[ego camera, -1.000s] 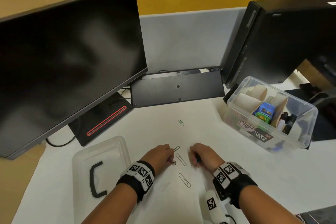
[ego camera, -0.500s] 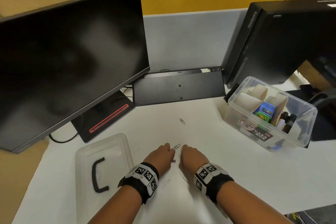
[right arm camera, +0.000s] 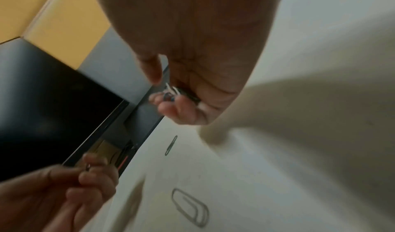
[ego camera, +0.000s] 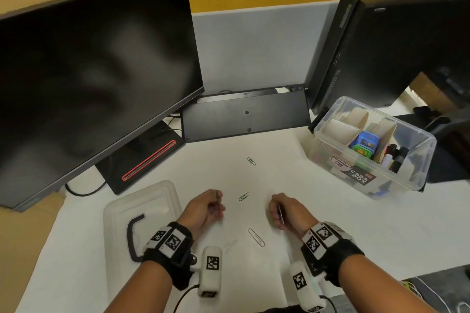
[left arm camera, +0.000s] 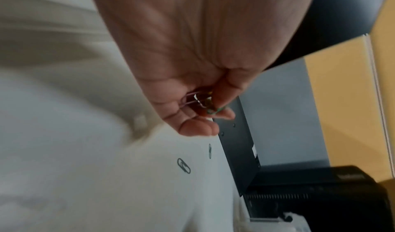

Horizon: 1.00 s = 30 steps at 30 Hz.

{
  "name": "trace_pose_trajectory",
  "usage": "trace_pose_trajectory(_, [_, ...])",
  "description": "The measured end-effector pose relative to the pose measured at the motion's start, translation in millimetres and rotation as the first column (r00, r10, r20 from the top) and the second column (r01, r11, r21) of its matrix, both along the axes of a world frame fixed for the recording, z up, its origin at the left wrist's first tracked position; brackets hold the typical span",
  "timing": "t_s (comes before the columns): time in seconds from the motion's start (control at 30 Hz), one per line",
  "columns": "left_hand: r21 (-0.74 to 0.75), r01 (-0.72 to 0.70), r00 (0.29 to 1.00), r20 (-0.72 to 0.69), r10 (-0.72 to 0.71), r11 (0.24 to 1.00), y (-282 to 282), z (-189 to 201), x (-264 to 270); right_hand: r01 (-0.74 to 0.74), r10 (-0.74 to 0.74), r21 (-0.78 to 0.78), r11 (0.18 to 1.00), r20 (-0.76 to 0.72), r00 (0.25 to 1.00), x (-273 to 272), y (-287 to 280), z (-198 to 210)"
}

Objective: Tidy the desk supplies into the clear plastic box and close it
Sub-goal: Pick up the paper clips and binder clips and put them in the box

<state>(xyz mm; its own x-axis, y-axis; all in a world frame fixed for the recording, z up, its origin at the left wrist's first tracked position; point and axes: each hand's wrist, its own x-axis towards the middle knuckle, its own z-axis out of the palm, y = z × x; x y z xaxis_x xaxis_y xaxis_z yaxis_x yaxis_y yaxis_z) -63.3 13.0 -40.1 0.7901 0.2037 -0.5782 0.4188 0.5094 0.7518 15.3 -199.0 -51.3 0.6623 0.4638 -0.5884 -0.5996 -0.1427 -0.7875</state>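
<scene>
Three paper clips lie loose on the white desk: a far one, a green one between my hands, and a large silver one nearest me. My left hand curls its fingers round several gathered paper clips. My right hand also holds several paper clips in curled fingers. The clear plastic box stands open at the right, with cardboard dividers, a blue item and markers inside. Its clear lid with a black handle lies at the left.
A large monitor on its stand fills the left. A black keyboard leans against the grey partition at the back. A black computer tower stands behind the box. The desk's front edge is close to my wrists.
My hands were together over the clips half a second ago; they have drawn apart and lifted, each holding clips. One long clip that lay between them is gone from the desk.
</scene>
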Motion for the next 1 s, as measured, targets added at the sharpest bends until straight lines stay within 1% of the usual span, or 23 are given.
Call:
trace_pose_trajectory(0.03, [-0.080,-0.047,0.999,0.002,0.047,0.996,0,2,-1,-0.106,0.121,-0.133,0.986,0.117,0.986,-2,0,1])
trace_pose_trajectory(0.07, [-0.134,-0.076,0.997,-0.009,0.076,0.988,-1,4,-1,-0.215,0.291,-0.295,0.931,0.242,0.926,-5,0,1])
trace_pose_trajectory(0.1, [-0.161,-0.089,0.996,-0.022,0.087,0.983,-1,6,0,-0.288,0.459,-0.454,0.843,0.330,0.825,-10,0,0])
trace_pose_trajectory(0.13, [-0.163,-0.087,0.996,-0.031,0.083,0.983,-2,8,1,-0.329,0.584,-0.570,0.753,0.348,0.733,-16,0,-2])
trace_pose_trajectory(0.23, [-0.033,-0.041,0.998,-0.045,0.040,0.999,-6,11,10,-0.389,0.803,-0.772,0.502,0.250,0.541,-32,5,-2])
trace_pose_trajectory(0.27, [0.044,-0.018,0.998,-0.060,0.021,0.999,-8,11,14,-0.362,0.835,-0.817,0.448,0.239,0.495,-36,7,-1])
trace_pose_trajectory(0.33, [0.229,0.072,0.994,-0.095,-0.051,0.971,-12,8,21,-0.275,0.864,-0.868,0.414,0.278,0.421,-40,11,-3])
trace_pose_trajectory(0.37, [0.331,0.139,0.988,-0.108,-0.109,0.933,-13,6,25,-0.223,0.882,-0.893,0.391,0.294,0.370,-41,13,-4])
trace_pose_trajectory(0.4, [0.448,0.220,0.975,-0.127,-0.181,0.866,-15,4,29,-0.185,0.901,-0.914,0.360,0.290,0.322,-40,14,-5])
trace_pose_trajectory(0.43, [0.573,0.300,0.954,-0.163,-0.253,0.763,-17,3,33,-0.165,0.919,-0.930,0.328,0.274,0.282,-39,15,-6])
trace_pose_trajectory(0.47, [0.681,0.370,0.926,-0.213,-0.313,0.632,-20,2,37,-0.157,0.931,-0.939,0.306,0.261,0.254,-37,14,-6])
trace_pose_trajectory(0.5, [0.755,0.428,0.895,-0.277,-0.350,0.497,-24,1,40,-0.162,0.934,-0.941,0.297,0.252,0.252,-34,13,-6])
trace_pose_trajectory(0.53, [0.792,0.478,0.863,-0.343,-0.371,0.380,-28,2,44,-0.175,0.925,-0.934,0.311,0.255,0.282,-30,11,-4])
trace_pose_trajectory(0.57, [0.807,0.519,0.832,-0.402,-0.382,0.281,-32,1,48,-0.198,0.891,-0.909,0.367,0.282,0.356,-24,7,-3])
trace_pose_trajectory(0.63, [0.801,0.590,0.765,-0.513,-0.390,0.104,-38,-1,53,-0.256,0.737,-0.765,0.591,0.383,0.557,-9,-4,-4])
trace_pose_trajectory(0.67, [0.790,0.612,0.738,-0.551,-0.390,0.041,-39,-3,54,-0.289,0.652,-0.660,0.694,0.405,0.641,1,-10,-3])
trace_pose_trajectory(0.73, [0.774,0.633,0.715,-0.587,-0.379,-0.005,-39,-9,55,-0.292,0.442,-0.403,0.867,0.356,0.823,16,-22,3])
trace_pose_trajectory(0.77, [0.777,0.630,0.722,-0.584,-0.370,0.002,-39,-12,55,-0.225,0.296,-0.264,0.938,0.270,0.916,22,-27,5])
trace_pose_trajectory(0.8, [0.782,0.623,0.734,-0.573,-0.363,0.024,-38,-14,54,-0.132,0.147,-0.115,0.985,0.140,0.979,27,-32,7])
trace_pose_trajectory(0.83, [0.787,0.615,0.747,-0.561,-0.357,0.051,-38,-15,54,-0.037,0.037,0.030,0.999,-0.006,0.999,31,-37,9])
trace_pose_trajectory(0.87, [0.787,0.613,0.755,-0.554,-0.352,0.075,-39,-16,53,0.047,-0.029,0.136,0.990,-0.128,0.991,35,-41,13])
trace_pose_trajectory(0.9, [0.783,0.616,0.756,-0.555,-0.348,0.090,-39,-15,51,0.111,-0.070,0.188,0.976,-0.212,0.975,38,-44,15])
trace_pose_trajectory(1.0, [0.783,0.618,0.750,-0.562,-0.350,0.067,-41,-13,48,0.198,-0.137,0.169,0.966,-0.317,0.939,49,-50,18])
